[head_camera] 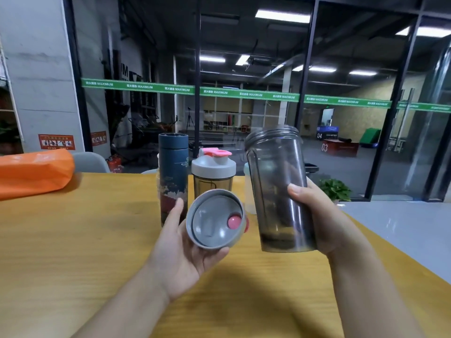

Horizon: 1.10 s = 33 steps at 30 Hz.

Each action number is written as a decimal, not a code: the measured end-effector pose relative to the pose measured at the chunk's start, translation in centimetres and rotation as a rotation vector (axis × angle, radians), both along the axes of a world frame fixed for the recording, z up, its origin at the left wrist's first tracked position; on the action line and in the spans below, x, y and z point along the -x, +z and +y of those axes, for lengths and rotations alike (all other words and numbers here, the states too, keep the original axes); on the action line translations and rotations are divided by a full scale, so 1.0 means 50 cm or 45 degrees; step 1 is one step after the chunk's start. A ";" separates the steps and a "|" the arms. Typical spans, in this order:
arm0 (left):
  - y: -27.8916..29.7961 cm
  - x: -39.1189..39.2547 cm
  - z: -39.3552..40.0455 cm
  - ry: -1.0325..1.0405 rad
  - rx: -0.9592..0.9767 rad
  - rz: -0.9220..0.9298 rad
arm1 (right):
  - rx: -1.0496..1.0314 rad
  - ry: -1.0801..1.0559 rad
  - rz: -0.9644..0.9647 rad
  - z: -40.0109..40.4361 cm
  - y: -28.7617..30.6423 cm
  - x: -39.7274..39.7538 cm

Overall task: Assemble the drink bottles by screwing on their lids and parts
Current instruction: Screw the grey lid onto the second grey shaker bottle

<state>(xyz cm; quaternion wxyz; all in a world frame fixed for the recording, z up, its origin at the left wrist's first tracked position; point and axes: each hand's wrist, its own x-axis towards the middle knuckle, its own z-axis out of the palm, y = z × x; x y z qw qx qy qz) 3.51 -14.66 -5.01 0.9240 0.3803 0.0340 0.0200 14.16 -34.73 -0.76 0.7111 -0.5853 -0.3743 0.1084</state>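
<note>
- orange bag (34,170) lies at far left edge of yellow wooden table (97,240)
- dark blue printed flask (173,174) stands upright mid-table, lid on, just behind left thumb
- left hand (180,254) palm up, above the table; fingers curl under and round grey lid (216,219), thumb up along its left rim
- grey lid tilted, inside facing camera; pink plug visible inside, pink bit at its right edge
- assembled shaker bottle (212,174) stands behind the lid: smoky body, grey lid with pink flip cap screwed on
- pale translucent bottle (249,189) mostly hidden behind the held one, details unclear
- smoky bottle body (278,191) held off the table, near upright, leaning slightly, threaded mouth open at top, no lid on
- lid and bottle body apart, lid lower and left of it
- right hand (314,213) grips lower half of the body from the right, thumb across the front, fingers wrapped behind
- potted plant (335,189) beyond the table, right of that hand
</note>
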 end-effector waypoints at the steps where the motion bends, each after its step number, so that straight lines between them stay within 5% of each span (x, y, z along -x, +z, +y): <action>1: -0.002 -0.001 0.006 0.039 0.022 -0.005 | -0.005 -0.028 -0.016 0.008 -0.003 0.002; 9: 0.005 -0.004 0.037 0.285 0.076 -0.077 | -0.118 -0.356 -0.057 0.054 -0.028 0.007; 14: 0.011 -0.009 0.050 0.411 0.045 -0.080 | 0.002 -0.599 -0.286 0.079 -0.042 0.022; 33: 0.012 -0.018 0.068 0.572 0.089 -0.210 | 0.439 -0.702 -0.852 0.109 -0.089 0.033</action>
